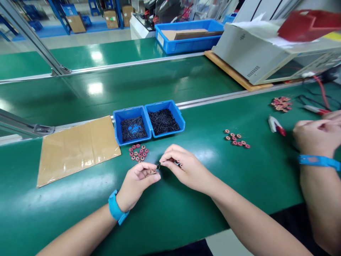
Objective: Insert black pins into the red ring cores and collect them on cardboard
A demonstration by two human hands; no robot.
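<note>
Fingertips nearly meeting over a green worktable (pixel 186 220), a person's left hand (pixel 137 181) cradles a small copper-toned part (pixel 152 172) between thumb and curled fingers, while the right hand (pixel 190 169) pinches a thin dark piece (pixel 159 165) at the gap between the two hands. More small pieces (pixel 178 163) show among the right hand's fingers, too small to make out. It looks like a fine, two-handed fitting or threading step, though whether the dark piece touches the copper-toned part cannot be told. The next move appears to call for a steady left hold and light, precise fingertip control on the right. Just beyond the hands, a cluster of red and copper-toned ring-shaped parts (pixel 139 153) lies before two adjoining blue bins, the left bin (pixel 134 142) and the right bin (pixel 168 133), both holding thin dark pieces. A brown sheet (pixel 78 151) lies flat to the left; to the right sits another group of rings (pixel 234 139). Farther right, a co-worker's hands (pixel 317 137) are at the table near a red-and-white tool (pixel 277 126).
</note>
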